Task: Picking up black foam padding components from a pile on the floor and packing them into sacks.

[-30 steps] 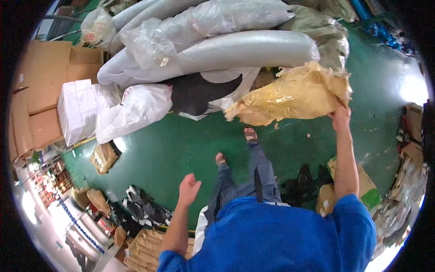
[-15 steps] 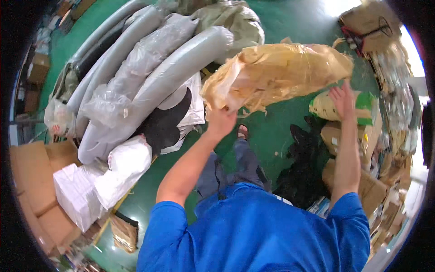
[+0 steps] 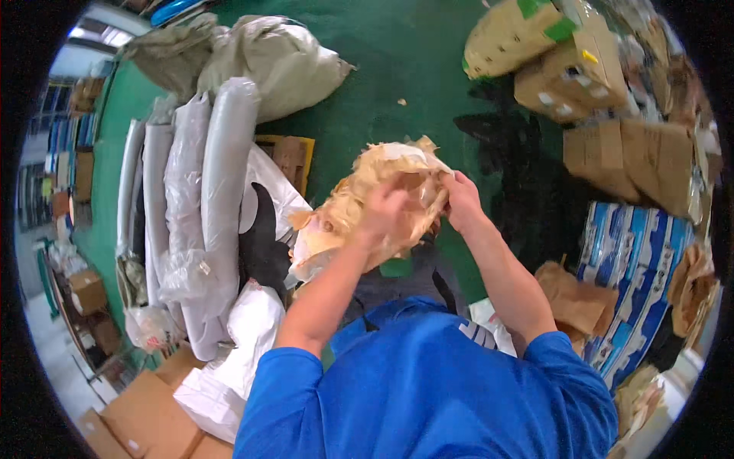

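A bulky bundle (image 3: 340, 210) wrapped in crumpled tan paper and clear film stands on end in front of my legs, its torn upper end facing me. My right hand (image 3: 463, 203) pinches the paper's edge at the right of that end. Over the middle of the bundle lies my left hand (image 3: 386, 205), its fingers smeared by motion, so what they grip cannot be made out. White material shows through rips at the bundle's lower left and along its top.
Long grey plastic-wrapped rolls (image 3: 229, 176) lie at the left, with a large beige sack (image 3: 279, 65) beyond them. White packages (image 3: 256, 321) and open cardboard (image 3: 153, 413) sit near left. Cartons (image 3: 631, 164), a yellowish sack (image 3: 511, 38) and a blue-white striped stack (image 3: 634, 275) line the right.
The bundle has swung from lying crosswise at arm's length to end-on and closer to me. My right hand now grips its paper edge. The whole view has turned rightward.
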Demonstrator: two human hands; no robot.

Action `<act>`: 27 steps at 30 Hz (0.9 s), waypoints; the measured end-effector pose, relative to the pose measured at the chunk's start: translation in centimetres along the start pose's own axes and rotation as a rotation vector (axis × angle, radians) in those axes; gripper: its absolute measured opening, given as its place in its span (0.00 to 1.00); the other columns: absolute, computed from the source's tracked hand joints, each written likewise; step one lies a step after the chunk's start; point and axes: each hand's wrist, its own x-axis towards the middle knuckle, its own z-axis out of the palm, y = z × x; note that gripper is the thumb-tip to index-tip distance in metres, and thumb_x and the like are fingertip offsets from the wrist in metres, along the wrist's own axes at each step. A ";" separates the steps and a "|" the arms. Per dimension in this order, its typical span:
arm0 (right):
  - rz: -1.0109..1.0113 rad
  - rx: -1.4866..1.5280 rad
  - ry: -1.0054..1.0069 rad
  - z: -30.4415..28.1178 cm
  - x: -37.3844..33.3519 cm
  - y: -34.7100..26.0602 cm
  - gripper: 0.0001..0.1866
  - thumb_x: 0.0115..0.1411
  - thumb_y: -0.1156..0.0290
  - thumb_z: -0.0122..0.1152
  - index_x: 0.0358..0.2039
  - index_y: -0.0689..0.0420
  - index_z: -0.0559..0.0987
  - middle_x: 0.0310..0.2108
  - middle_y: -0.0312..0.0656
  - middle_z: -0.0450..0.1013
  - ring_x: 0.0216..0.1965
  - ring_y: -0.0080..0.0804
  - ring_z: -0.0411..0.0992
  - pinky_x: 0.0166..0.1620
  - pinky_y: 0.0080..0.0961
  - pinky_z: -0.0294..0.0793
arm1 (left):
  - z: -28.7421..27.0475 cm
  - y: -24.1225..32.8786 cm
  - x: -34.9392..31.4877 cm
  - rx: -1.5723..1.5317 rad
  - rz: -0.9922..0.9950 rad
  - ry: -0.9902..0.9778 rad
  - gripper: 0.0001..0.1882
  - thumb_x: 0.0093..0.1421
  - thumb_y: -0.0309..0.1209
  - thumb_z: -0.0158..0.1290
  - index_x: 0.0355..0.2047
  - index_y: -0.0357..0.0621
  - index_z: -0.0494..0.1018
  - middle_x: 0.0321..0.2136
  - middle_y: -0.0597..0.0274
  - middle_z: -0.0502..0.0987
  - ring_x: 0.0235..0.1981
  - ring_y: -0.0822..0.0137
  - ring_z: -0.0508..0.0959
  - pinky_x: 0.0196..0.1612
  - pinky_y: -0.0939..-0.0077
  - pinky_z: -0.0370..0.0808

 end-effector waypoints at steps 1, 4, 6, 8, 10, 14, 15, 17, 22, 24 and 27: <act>0.083 0.102 0.083 -2.7 -0.3 0.1 0.07 0.60 0.69 0.53 0.35 0.58 0.74 0.28 0.35 0.72 0.26 0.23 0.71 0.28 0.24 0.72 | 0.9 2.7 0.3 0.383 -0.077 -0.018 0.17 0.57 0.29 0.47 0.46 0.36 0.70 0.36 0.54 0.77 0.34 0.63 0.77 0.37 0.71 0.73; 0.180 0.308 -0.024 -8.6 -0.1 0.8 0.09 0.62 0.69 0.50 0.39 0.59 0.73 0.31 0.40 0.73 0.27 0.31 0.73 0.28 0.29 0.76 | 0.5 3.2 2.5 1.286 -0.012 -0.008 0.20 0.48 0.40 0.57 0.39 0.42 0.72 0.31 0.40 0.75 0.34 0.47 0.75 0.37 0.58 0.71; 0.322 0.249 -0.138 -10.9 -2.0 0.4 0.12 0.63 0.66 0.48 0.42 0.60 0.73 0.34 0.43 0.74 0.32 0.32 0.75 0.32 0.31 0.77 | 4.3 3.9 3.8 1.575 0.396 -0.050 0.26 0.47 0.43 0.59 0.42 0.40 0.71 0.41 0.41 0.73 0.43 0.45 0.71 0.45 0.53 0.67; 0.363 0.074 -0.217 -12.2 -3.5 1.1 0.16 0.64 0.62 0.47 0.44 0.59 0.75 0.35 0.42 0.74 0.34 0.31 0.74 0.37 0.31 0.76 | 8.2 3.1 5.5 1.770 0.357 -0.221 0.31 0.45 0.38 0.58 0.50 0.40 0.67 0.53 0.43 0.65 0.56 0.44 0.62 0.56 0.49 0.59; 0.004 -0.149 -0.413 -13.6 -2.7 4.7 0.18 0.63 0.58 0.48 0.45 0.56 0.76 0.42 0.40 0.74 0.44 0.32 0.72 0.45 0.30 0.73 | 10.8 0.6 7.5 1.935 0.636 -0.349 0.26 0.46 0.35 0.56 0.48 0.43 0.70 0.52 0.48 0.67 0.55 0.49 0.65 0.54 0.53 0.63; 0.376 0.417 -0.399 -16.6 -5.4 0.4 0.20 0.64 0.59 0.47 0.47 0.61 0.74 0.43 0.44 0.74 0.40 0.29 0.74 0.43 0.27 0.75 | 14.8 -2.5 11.2 1.787 0.669 -0.615 0.11 0.50 0.29 0.50 0.36 0.48 0.73 0.31 0.59 0.76 0.38 0.55 0.75 0.42 0.60 0.70; 0.367 0.421 -0.282 -19.1 -5.5 -0.1 0.20 0.63 0.58 0.48 0.47 0.61 0.74 0.42 0.43 0.74 0.40 0.29 0.74 0.43 0.27 0.75 | 16.1 -2.9 12.0 1.786 0.585 -0.674 0.10 0.49 0.29 0.50 0.34 0.48 0.72 0.28 0.58 0.75 0.36 0.55 0.76 0.42 0.60 0.70; 0.259 0.329 -0.068 -23.9 -5.3 -1.5 0.20 0.62 0.57 0.51 0.45 0.61 0.75 0.41 0.41 0.75 0.39 0.28 0.73 0.43 0.26 0.75 | 18.0 -2.4 13.6 1.554 0.386 -0.807 0.10 0.46 0.26 0.51 0.32 0.46 0.73 0.31 0.56 0.76 0.37 0.54 0.75 0.43 0.61 0.70; -0.585 -0.995 0.696 -31.1 -3.6 -5.5 0.34 0.50 0.59 0.63 0.53 0.63 0.65 0.40 0.54 0.71 0.44 0.51 0.68 0.48 0.39 0.68 | 28.1 -2.5 16.7 1.559 0.290 -0.933 0.09 0.44 0.29 0.52 0.28 0.43 0.77 0.26 0.49 0.78 0.33 0.51 0.78 0.38 0.59 0.73; -0.726 -0.961 0.548 -28.2 -4.0 -10.2 0.31 0.48 0.65 0.62 0.52 0.65 0.67 0.49 0.55 0.67 0.53 0.52 0.63 0.56 0.41 0.62 | 32.5 -1.8 17.3 1.577 0.027 -1.012 0.11 0.45 0.31 0.53 0.30 0.42 0.77 0.28 0.48 0.78 0.35 0.51 0.78 0.38 0.59 0.74; -0.851 -1.141 0.604 -26.0 0.4 -9.3 0.35 0.43 0.72 0.59 0.55 0.62 0.61 0.45 0.53 0.67 0.49 0.52 0.65 0.52 0.43 0.64 | 36.1 -2.8 19.3 1.428 -0.076 -1.122 0.13 0.46 0.34 0.55 0.31 0.39 0.76 0.30 0.45 0.78 0.36 0.49 0.78 0.39 0.59 0.74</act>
